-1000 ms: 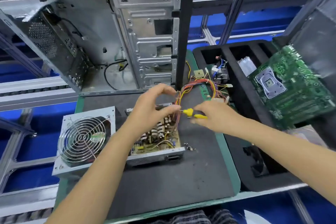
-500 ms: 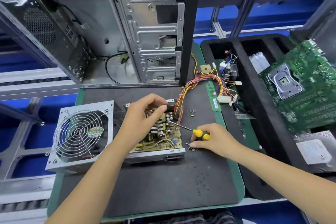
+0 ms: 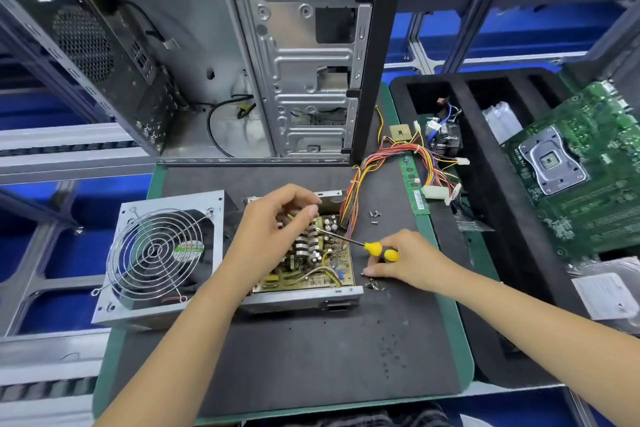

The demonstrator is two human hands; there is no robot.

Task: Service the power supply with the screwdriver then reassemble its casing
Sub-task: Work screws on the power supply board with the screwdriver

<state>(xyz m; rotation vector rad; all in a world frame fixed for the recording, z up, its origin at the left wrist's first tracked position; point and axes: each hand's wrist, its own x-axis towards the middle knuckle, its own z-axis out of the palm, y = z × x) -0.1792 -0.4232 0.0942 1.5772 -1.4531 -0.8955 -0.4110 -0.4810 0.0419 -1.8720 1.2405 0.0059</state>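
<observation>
The opened power supply (image 3: 304, 298) lies on the dark mat, its yellow circuit board (image 3: 311, 263) exposed. Its cover with the round fan grille (image 3: 156, 253) lies to the left. My left hand (image 3: 273, 229) hovers over the board with fingers curled, thumb and forefinger close together; I cannot tell whether it holds anything. My right hand (image 3: 408, 260) grips the yellow-handled screwdriver (image 3: 381, 250), whose shaft points left over the board. Its fingertips touch the mat beside loose screws (image 3: 374, 284). Another few screws (image 3: 374, 217) lie near the coloured wire bundle (image 3: 367, 177).
An empty computer case (image 3: 277, 62) stands open behind the mat. A black foam tray (image 3: 485, 218) on the right holds a green motherboard (image 3: 581, 177) and small parts. A memory stick (image 3: 414, 184) lies at the mat's right edge. A hard drive (image 3: 606, 291) sits at far right.
My right hand has come down from the wire bundle to the mat by the screws, screwdriver still in it. My left hand has lowered over the circuit board.
</observation>
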